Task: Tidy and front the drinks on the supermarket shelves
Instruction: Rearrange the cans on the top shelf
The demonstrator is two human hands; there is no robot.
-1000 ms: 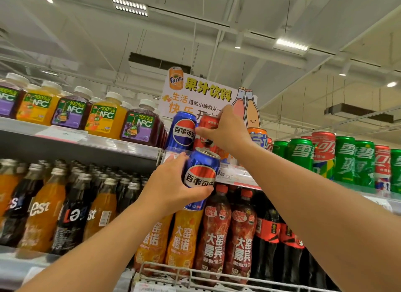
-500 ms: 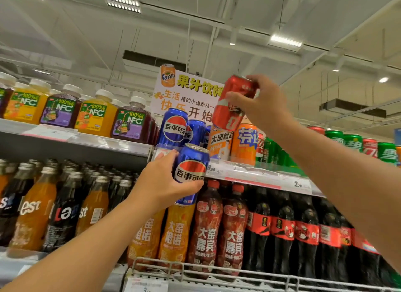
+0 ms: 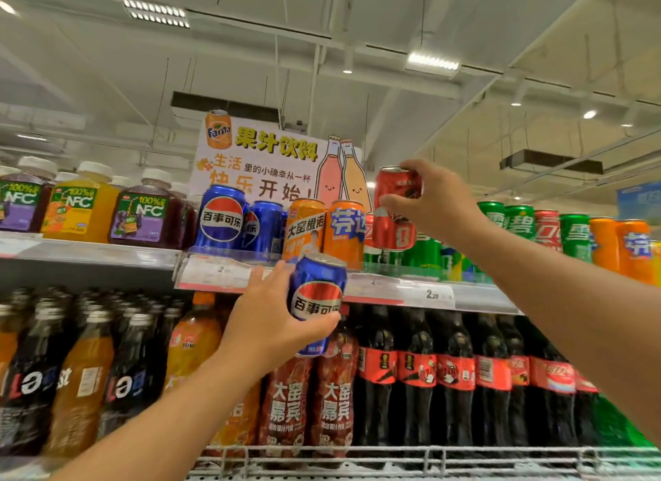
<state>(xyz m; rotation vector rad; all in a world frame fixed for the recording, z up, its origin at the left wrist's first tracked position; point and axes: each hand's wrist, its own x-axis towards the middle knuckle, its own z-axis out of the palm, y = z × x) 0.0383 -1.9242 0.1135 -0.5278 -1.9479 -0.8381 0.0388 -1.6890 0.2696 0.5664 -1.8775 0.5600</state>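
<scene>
Juice bottles (image 3: pixel 86 208): upper shelf, far left, labels forward, no attention needed here.
Pepsi row (image 3: pixel 221 217): two blue cans at the shelf lip, front one square to the aisle, second behind it turned off-centre.
Left hand (image 3: pixel 264 319): fingers and thumb curled round a blue Pepsi can (image 3: pixel 316 294), held upright and logo-out in front of the price rail (image 3: pixel 379 289), below shelf level and not yet set down.
Orange cans (image 3: pixel 325 230): two side by side just right of the Pepsi row, directly behind the held blue can.
Right hand (image 3: pixel 434 201): fingertips pinching a red cola can (image 3: pixel 395 208) near its top rim, can slightly tilted, lifted clear of the shelf in front of the green cans (image 3: pixel 425 251).
Mixed run (image 3: pixel 543 230): green, red and orange cans alternating farther right, flavours not grouped.
Step in hand, as judged: sorting strays back to their own rows.
Doing it well: lift blue can over the rail, seat beside its own kind rather than before the orange pair, logo outward, flush with the lip.
Red can: straighten before lowering, place with other reds, avoid knocking the green cans.
Risk: top-rim pinch is a weak hold; firmer wrap advisable.
</scene>
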